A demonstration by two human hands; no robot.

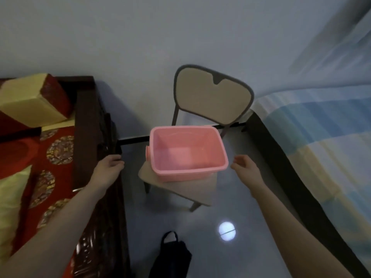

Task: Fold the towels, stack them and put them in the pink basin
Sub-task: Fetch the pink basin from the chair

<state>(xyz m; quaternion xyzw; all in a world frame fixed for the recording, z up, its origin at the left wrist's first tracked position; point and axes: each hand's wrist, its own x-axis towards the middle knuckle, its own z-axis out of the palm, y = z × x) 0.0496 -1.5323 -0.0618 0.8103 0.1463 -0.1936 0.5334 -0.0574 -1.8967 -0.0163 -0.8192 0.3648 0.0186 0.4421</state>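
Pink basin point(176, 175) stands upright and empty on the chair point(192, 190), set toward the back edge of the seat so that the front edge and its near corner show bare. No towel is in view anywhere, so the folding looks not yet begun, and the step in hand seems to be readying the basin or turning to fetch the towels. The right grip point(246, 165) hovers just beside the basin's right rim, fingers loosely spread and holding nothing. The left grip point(109, 167) is at the edge of the dark wooden frame point(90, 117), well apart from the basin, with its fingers curled; the wood there is too dark to tell whether they clasp it. To do this well, I judge the basin should be left centred on the seat, since it would tip easily if nudged toward the bare front corner. The towels are best folded flat on the striped bed point(321, 137) at the right, then carried over as one stack. A black bag point(172, 255) on the floor lies in the walking path and could catch a foot.
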